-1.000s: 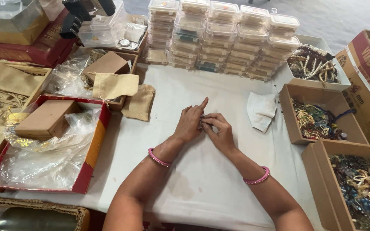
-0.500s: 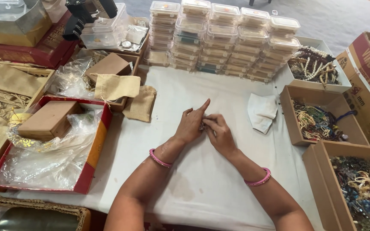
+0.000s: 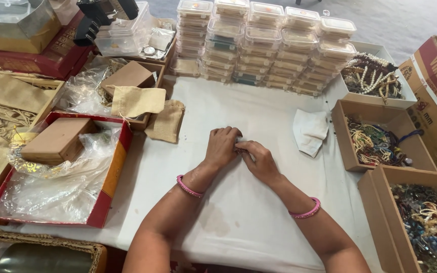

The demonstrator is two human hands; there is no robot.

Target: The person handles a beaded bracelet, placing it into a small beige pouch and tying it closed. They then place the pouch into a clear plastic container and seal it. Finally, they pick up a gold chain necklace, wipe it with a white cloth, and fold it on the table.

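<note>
My left hand (image 3: 222, 145) and my right hand (image 3: 259, 159) meet fingertip to fingertip over the middle of the white-covered table (image 3: 238, 212). Between them they pinch a small item (image 3: 239, 144), mostly hidden by the fingers; its kind cannot be made out. All fingers of my left hand are curled down over it. Each wrist wears a pink bangle (image 3: 188, 186).
Stacks of clear lidded plastic boxes (image 3: 264, 45) line the far edge. Cardboard boxes of beaded jewellery (image 3: 375, 141) stand at right. A folded white cloth (image 3: 309, 131) lies right of the hands. Burlap pouches (image 3: 165, 121) and a red tray with plastic wrap (image 3: 61, 172) sit at left.
My left index finger, which pointed up and away before, has curled down onto the small item. Both hands stay in the same spot.
</note>
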